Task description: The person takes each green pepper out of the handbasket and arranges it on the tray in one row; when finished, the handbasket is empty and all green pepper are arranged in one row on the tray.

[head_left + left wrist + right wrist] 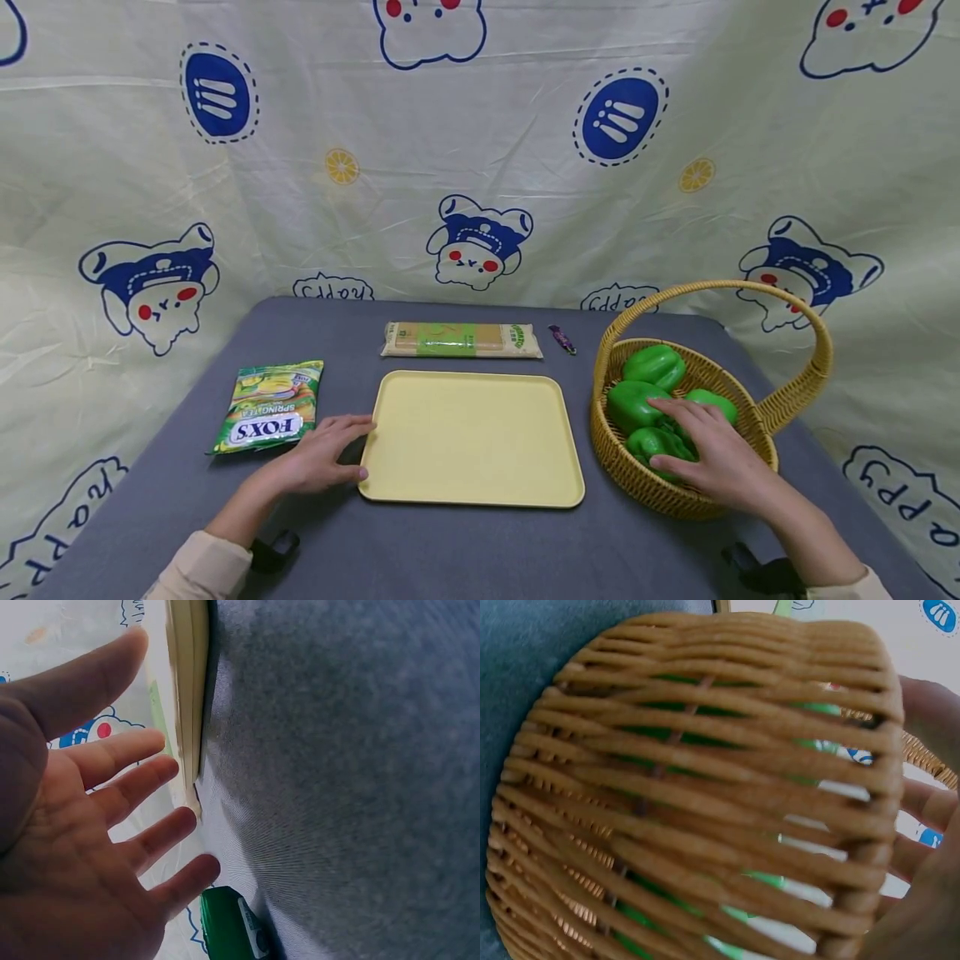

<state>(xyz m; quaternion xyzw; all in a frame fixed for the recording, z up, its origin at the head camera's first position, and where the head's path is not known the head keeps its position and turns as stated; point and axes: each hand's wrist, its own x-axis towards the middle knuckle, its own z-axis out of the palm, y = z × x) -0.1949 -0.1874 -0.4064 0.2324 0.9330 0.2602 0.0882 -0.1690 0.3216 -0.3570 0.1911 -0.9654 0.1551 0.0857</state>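
A pale yellow rectangular tray [472, 437] lies flat on the table. At its left edge is my left hand [326, 454], fingers spread and fairly straight, fingertips right at the rim; the left wrist view shows the palm [82, 855] with nothing in it. On the right stands a round wicker basket [622, 475] with a tall hoop handle, holding several green bell peppers [633, 404]. My right hand [716, 458] reaches over the near rim, thumb and fingers apart above the front pepper [652, 443]. Basket weave hides much of that hand in the right wrist view.
A green bag of Fox's candy [273, 404] lies left of the tray, close to my left hand. Behind the tray is a long noodle packet [461, 340], with a small purple wrapped candy [562, 340] beside it. A printed curtain [480, 167] hangs behind the table.
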